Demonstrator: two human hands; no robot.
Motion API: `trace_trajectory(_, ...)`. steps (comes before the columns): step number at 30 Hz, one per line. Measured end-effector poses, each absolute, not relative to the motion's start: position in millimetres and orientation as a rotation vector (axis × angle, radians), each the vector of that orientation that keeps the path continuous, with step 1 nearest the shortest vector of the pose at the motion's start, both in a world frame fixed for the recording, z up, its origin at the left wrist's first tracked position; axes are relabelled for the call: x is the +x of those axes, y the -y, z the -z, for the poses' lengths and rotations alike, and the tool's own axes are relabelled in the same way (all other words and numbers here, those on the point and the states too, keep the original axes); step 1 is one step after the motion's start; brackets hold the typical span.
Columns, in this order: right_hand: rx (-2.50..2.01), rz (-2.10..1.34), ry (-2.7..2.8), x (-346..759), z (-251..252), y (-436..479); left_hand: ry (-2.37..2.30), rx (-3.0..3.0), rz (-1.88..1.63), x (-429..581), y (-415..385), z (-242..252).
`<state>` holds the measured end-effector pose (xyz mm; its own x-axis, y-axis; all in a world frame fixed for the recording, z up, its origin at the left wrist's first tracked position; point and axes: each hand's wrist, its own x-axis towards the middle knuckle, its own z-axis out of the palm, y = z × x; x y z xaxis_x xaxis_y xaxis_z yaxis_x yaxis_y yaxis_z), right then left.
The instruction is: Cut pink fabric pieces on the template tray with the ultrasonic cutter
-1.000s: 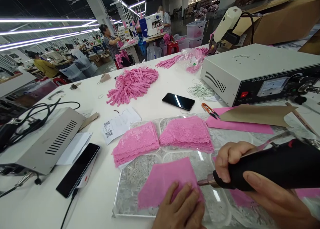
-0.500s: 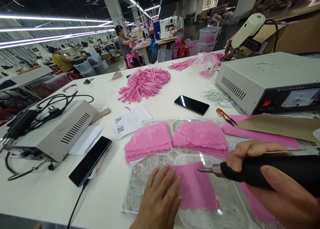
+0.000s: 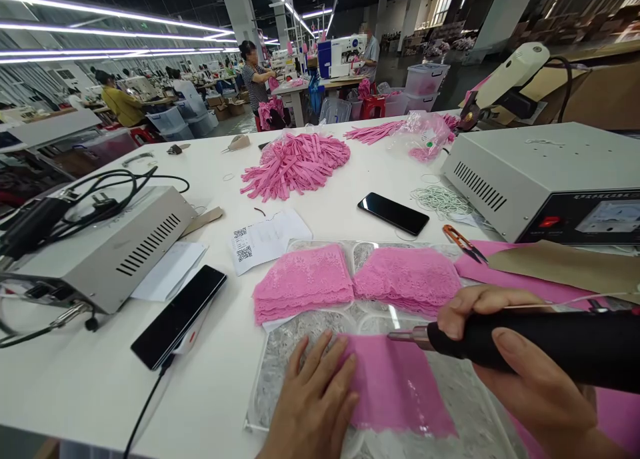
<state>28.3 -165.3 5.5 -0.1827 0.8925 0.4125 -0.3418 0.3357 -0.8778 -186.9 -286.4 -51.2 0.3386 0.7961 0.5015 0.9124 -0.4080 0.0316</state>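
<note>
This is a sewing workshop, a large factory floor for garments. Past the far edge of the white counter [image 3: 330, 212] stands a blue-and-white sewing machine [image 3: 345, 57], with a person in a striped top [image 3: 254, 89] handling pink cloth near it. To the left beyond the counter is a person in yellow [image 3: 123, 105]; plastic bins [image 3: 425, 82] are stacked behind it, and strip lights [image 3: 100, 32] run overhead. The counter carries heaped pink straps [image 3: 297, 162], lace stacks [image 3: 305, 279] and a flat pink panel [image 3: 400, 385].

We're on one head-worn cam, facing forward and tipped down at the table [image 3: 200, 412]. Our left hand [image 3: 313, 399] and right hand [image 3: 540, 392] are pretty close; the sewing machine [image 3: 345, 57] is way off.
</note>
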Motion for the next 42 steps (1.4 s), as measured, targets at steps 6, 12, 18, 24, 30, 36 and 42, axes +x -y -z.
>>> trace_trajectory(6, -0.564, -1.211, 1.317, 28, -6, 165, 1.535, -2.356, 0.587, -186, 287, 54)
trace_trajectory(12, -0.566, -1.244, 1.288, 28, -6, 164, 1.540, -2.364, 0.612, -185, 286, 53)
trace_trajectory(18, -0.479, -1.259, 1.366, 14, -6, 167, 1.586, -2.353, 0.729, -184, 284, 47)
trace_trajectory(24, -0.448, -1.277, 1.411, 9, -2, 167, 1.585, -2.343, 0.746, -185, 285, 50)
trace_trajectory(30, -0.456, -1.306, 1.386, 7, 2, 168, 1.581, -2.341, 0.717, -185, 283, 50)
trace_trajectory(36, -0.421, -1.293, 1.220, 20, -13, 158, 1.514, -2.346, 0.731, -190, 282, 51)
trace_trajectory(42, -0.596, -1.206, 1.043, 89, -38, 139, 1.384, -2.368, 0.810, -167, 278, 44)
